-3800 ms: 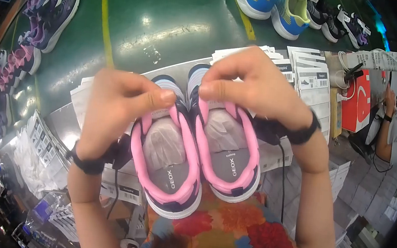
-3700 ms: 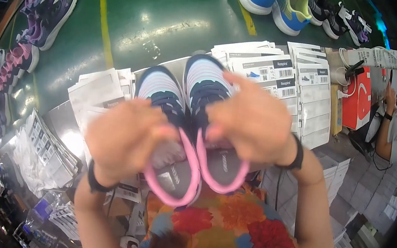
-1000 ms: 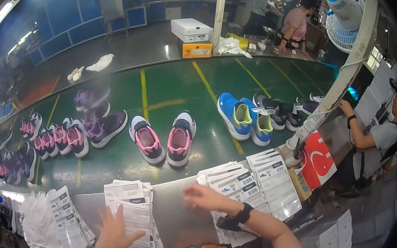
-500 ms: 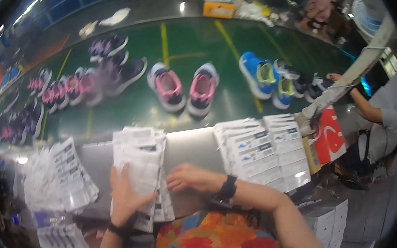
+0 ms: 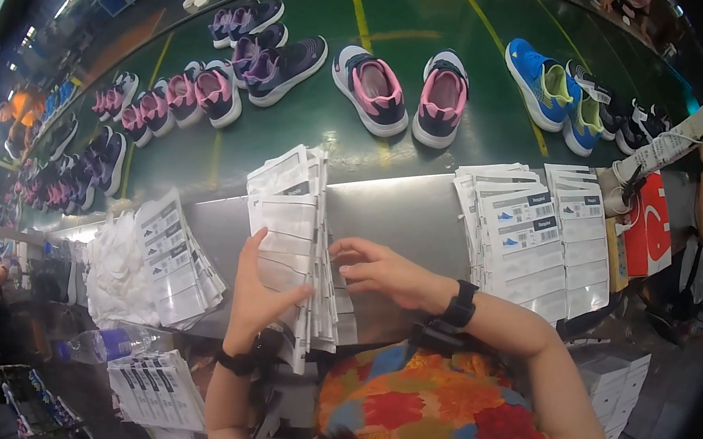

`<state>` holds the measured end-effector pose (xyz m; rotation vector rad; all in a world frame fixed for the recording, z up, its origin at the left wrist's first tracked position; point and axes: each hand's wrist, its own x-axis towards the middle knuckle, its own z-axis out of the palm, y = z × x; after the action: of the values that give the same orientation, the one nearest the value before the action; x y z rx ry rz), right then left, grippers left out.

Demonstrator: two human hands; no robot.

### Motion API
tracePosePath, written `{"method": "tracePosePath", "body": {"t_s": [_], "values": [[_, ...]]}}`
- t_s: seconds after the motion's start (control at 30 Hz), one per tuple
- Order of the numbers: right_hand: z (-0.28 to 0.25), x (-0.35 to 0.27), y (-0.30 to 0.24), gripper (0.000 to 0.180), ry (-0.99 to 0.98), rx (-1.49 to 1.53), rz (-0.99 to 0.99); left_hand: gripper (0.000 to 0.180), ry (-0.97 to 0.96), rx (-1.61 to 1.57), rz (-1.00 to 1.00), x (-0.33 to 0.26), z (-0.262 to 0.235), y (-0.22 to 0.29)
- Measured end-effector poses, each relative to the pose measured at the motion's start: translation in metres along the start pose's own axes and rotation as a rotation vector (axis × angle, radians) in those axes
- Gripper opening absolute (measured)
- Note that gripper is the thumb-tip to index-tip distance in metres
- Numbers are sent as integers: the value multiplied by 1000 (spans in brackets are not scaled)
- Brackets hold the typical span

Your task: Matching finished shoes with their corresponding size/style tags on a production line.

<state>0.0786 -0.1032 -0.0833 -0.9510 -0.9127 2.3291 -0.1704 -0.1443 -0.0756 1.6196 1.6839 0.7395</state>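
A stack of white labels [image 5: 290,239] is laid on the grey metal shelf [image 5: 404,217], just in front of the person's chest, its sheets fanned toward the right edge. The stack is met from both sides: the left hand [image 5: 260,296] is spread flat against its lower left part, fingers apart and thumb out toward the right, pressing rather than gripping; the right hand [image 5: 381,268] is set at the right edge, its fingers [image 5: 347,258] loosely curled and touching the fanned sheet edges, with nothing seen clamped between them. A black watch [image 5: 461,304] is worn on the right wrist and a dark band [image 5: 235,362] on the left. To the right on the shelf, two further rows of labels [image 5: 532,236] are spread, well apart from the hands. To the left, another label pile [image 5: 177,265] and a heap of white bags [image 5: 116,266] are seen, with a plastic bottle [image 5: 103,343] below them. Beyond the shelf, on the green belt [image 5: 311,119], a pair of pink-lined shoes [image 5: 405,95] is stood directly behind the stack, with purple shoes [image 5: 258,48] to the left and blue shoes [image 5: 557,87] to the right. Nothing is placed between the hands and the stack.
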Motion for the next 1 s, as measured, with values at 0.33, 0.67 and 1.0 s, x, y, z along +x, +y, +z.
{"method": "tracePosePath", "body": {"t_s": [0.33,0.67,1.0], "values": [[-4,31,6,53,221,-356,-306,103,-54,-748,-168,1,-24,3],[-23,-116,-79,50,478,-278,-813,86,-107,405,-96,-15,14,38],[-9,-95,-80,55,330,-25,-638,113,-369,-908,9,-13,16,77]]}}
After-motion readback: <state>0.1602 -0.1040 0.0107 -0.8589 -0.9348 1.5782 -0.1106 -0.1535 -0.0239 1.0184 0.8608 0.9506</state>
